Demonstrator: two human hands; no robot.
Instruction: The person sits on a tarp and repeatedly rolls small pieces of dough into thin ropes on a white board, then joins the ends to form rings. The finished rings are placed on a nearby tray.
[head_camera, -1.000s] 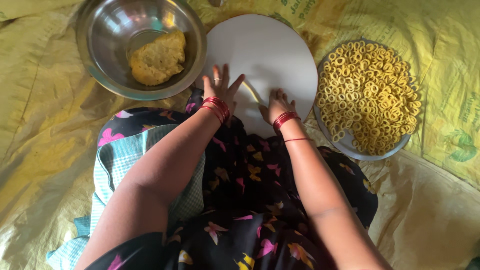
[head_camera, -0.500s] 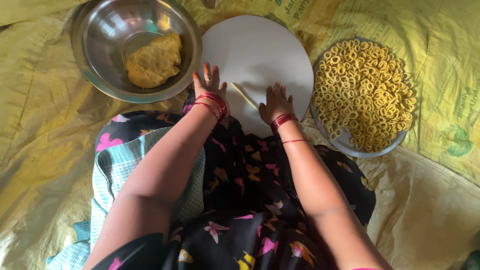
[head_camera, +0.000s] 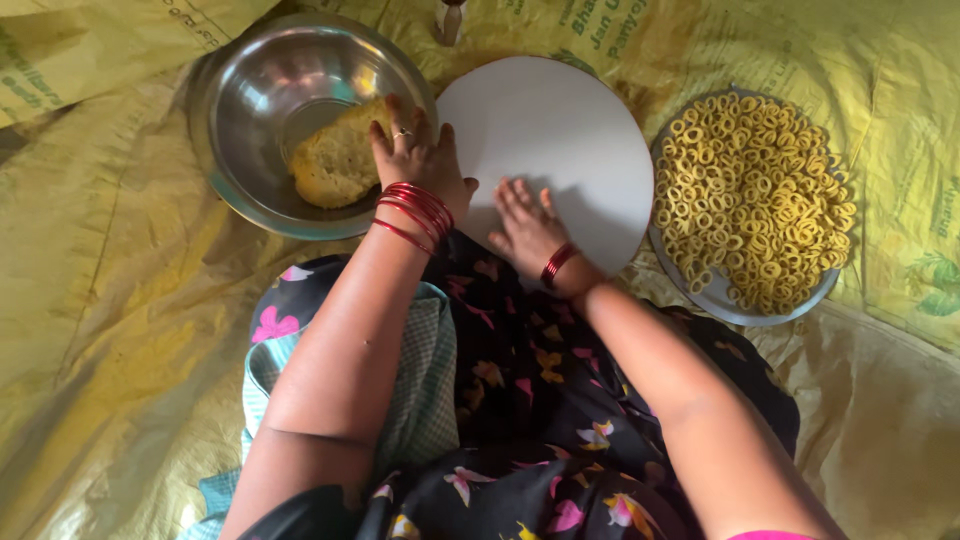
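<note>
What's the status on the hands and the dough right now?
Left hand over the steel bowl rim, fingers on the dough lump. Right hand flat on the white round board. Plate of dough rings alongside, nothing blocking.

A round metal plate (head_camera: 700, 290), heaped with small yellow dough rings (head_camera: 750, 195), is set on a yellow plastic sheet (head_camera: 120, 300) spread over the floor. A small bottle (head_camera: 450, 20) is seen at the top edge.
</note>
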